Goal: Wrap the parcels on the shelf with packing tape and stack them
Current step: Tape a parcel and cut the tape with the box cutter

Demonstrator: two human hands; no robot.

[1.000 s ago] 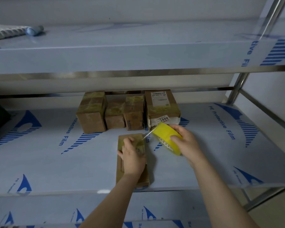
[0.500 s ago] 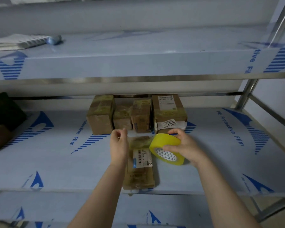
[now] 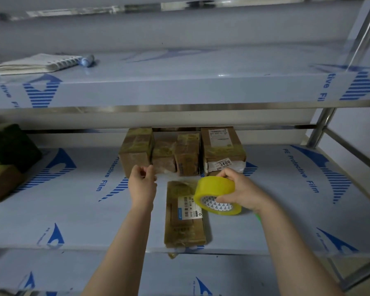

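Likely a light, stiff parcel (image 3: 183,223): grip its long edges. Left hand (image 3: 142,185) pinches the sticky tape end (image 3: 161,174); right hand (image 3: 244,193) clasps the roll (image 3: 216,189) alongside.

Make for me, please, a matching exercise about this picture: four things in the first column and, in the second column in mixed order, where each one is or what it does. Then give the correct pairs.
Column A
1. tape roll
2. flat parcel
3. spiral notebook
4. left hand

Column B
a. lies on the upper shelf, at the left
b. gripped by the right hand
c. lies at the front edge of the middle shelf
d. pinches the pulled-out tape strip

Pairs: 1-b, 2-c, 3-a, 4-d
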